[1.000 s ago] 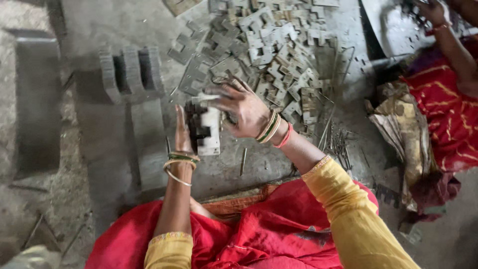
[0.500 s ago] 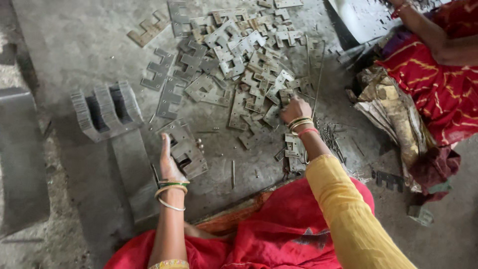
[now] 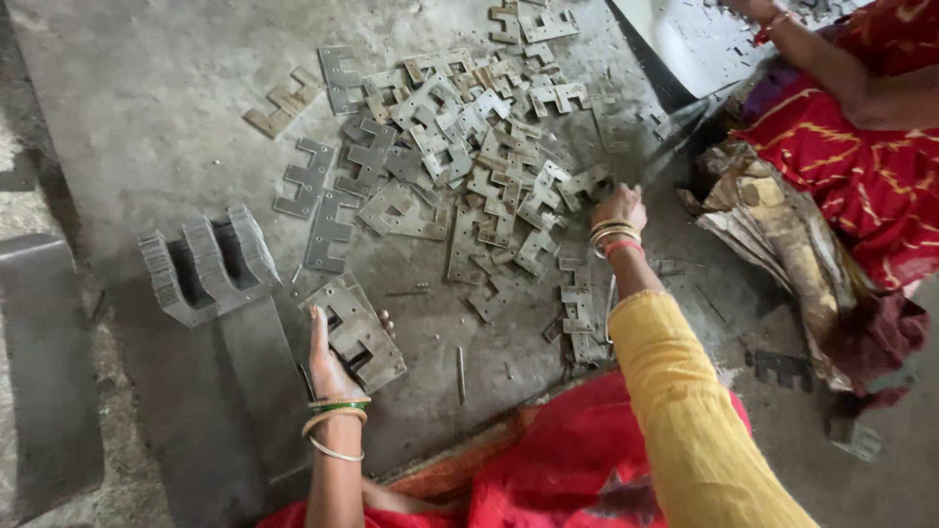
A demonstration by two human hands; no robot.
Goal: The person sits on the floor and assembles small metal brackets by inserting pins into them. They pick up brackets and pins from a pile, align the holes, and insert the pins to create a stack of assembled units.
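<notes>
My left hand (image 3: pixel 331 360) rests against a small stack of flat E-shaped metal plates (image 3: pixel 358 330) lying on the grey floor, fingers around its near edge. My right hand (image 3: pixel 618 207), with bangles at the wrist, reaches into the right side of a big scattered heap of the same metal plates (image 3: pixel 460 147) and closes on one or two of them; the grip itself is partly hidden. A taller upright stack of E-shaped plates (image 3: pixel 203 266) stands left of my left hand.
Another person in red cloth (image 3: pixel 861 166) sits at the right, a hand (image 3: pixel 758 10) on a metal sheet (image 3: pixel 685 39) at the top right. Folded sacking (image 3: pixel 782 244) lies beside them. Thin metal rods (image 3: pixel 460 374) lie on the floor. A raised concrete block (image 3: pixel 39 372) is at the left.
My left hand has lowered the plate stack from mid-air onto the floor. My right hand left that stack and reached out to the right side of the scattered heap.
</notes>
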